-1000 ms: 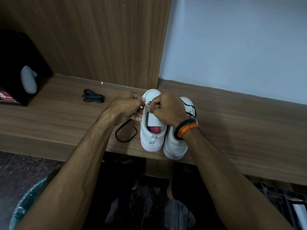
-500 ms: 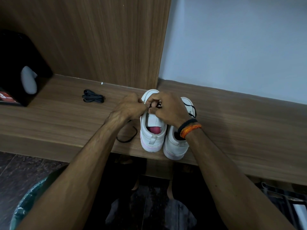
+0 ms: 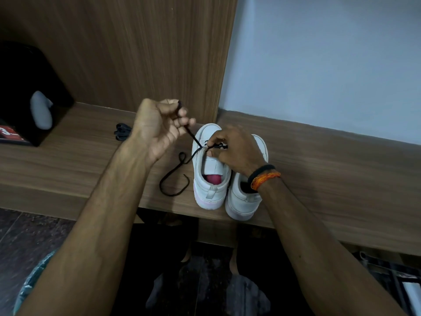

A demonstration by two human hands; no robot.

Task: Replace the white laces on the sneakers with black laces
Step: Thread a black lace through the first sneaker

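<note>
Since a second ago we are drawing our left hand [image 3: 159, 126] up-left, pinching the black lace [image 3: 175, 172] taut; our right hand [image 3: 232, 149] is gripping it at mid-frame on the left sneaker [image 3: 210, 179], lacing barely begun.

Left hand [image 3: 159, 124] pinches black lace [image 3: 193, 139]; right hand [image 3: 234, 149] grips left sneaker [image 3: 210, 176].

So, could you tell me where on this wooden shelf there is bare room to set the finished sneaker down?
Bare shelf lies right of the right sneaker. Another patch sits between the black box and the bundled lace. Left of the left sneaker, the loose black lace crowds it.
</note>
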